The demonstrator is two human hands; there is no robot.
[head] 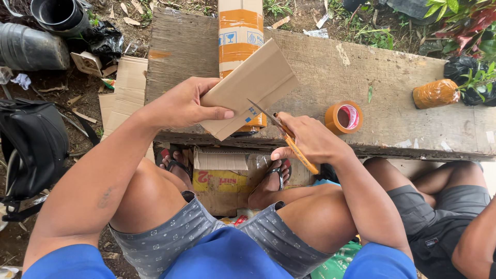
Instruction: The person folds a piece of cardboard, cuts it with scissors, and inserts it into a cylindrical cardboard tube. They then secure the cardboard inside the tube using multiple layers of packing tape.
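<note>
Head view, looking down past our own knees: we find our left hand (178,106) grasping a folded piece of brown cardboard (250,90), thumb laid across its face and fingers behind it, holding it tilted in the air above the near edge of the counter (361,67). Our right hand (307,139) is clenched around a utility knife with a yellow handle (289,142); its blade points up and to the left, and the tip meets the lower right edge of the cardboard. The counter is a weathered wooden plank. On it, behind the cardboard, stands a tall cardboard box (240,26) banded with orange tape, partly hidden by the piece we hold. A roll of orange tape (343,117) lies on the counter just right of our right hand, near the front edge. Farther right, an orange-wrapped bundle (435,93) rests on the counter beside a black bag holding a green plant (473,77). Below the counter, between our sandalled feet, sits an open yellow and red carton (222,181). A second person's legs in dark shorts (439,217) show at lower right. A black bag (31,144) lies on the ground at left, with black pots (57,13) beyond it.
</note>
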